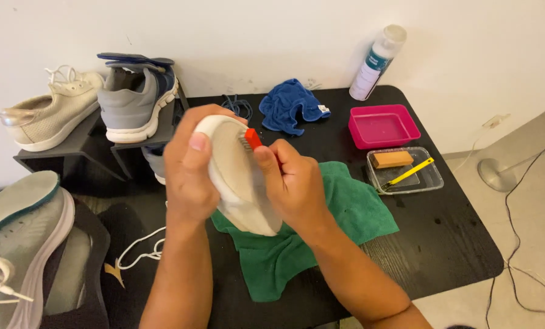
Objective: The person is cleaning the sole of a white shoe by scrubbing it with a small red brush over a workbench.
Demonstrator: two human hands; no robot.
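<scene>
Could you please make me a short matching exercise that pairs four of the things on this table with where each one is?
Things:
1. green cloth
2. blue cloth
3. pink tray
4. white bottle

Places:
A. leaning against the wall at the table's back edge
B. spread under the hands and the white shoe
C. crumpled near the wall, left of the bottle
D. just behind the clear tray with the yellow-handled tool

Pairs: 1-B, 2-C, 3-D, 4-A
</scene>
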